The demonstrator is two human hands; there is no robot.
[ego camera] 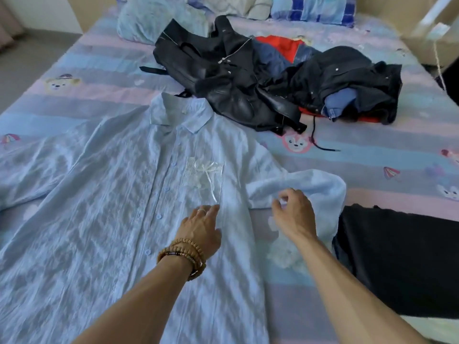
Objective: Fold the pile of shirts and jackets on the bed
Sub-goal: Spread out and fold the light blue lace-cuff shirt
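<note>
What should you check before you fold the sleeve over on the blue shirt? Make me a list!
1. Blue shirt lies face up and spread on the bed: ok.
2. Front is smooth: not ok, it looks wrinkled all over.
3. Left hand rests on the shirt front to keep it in place: ok.
4. Right hand has a grip on the right sleeve: cannot tell, fingers curl just above the cloth.
5. Right sleeve is flat: not ok, it is bunched up.
6. Pile of dark jackets is off the shirt: not ok, it lies against the collar.

Home bedroom, bed (372,155) with cartoon sheet, pillows (154,23)
</note>
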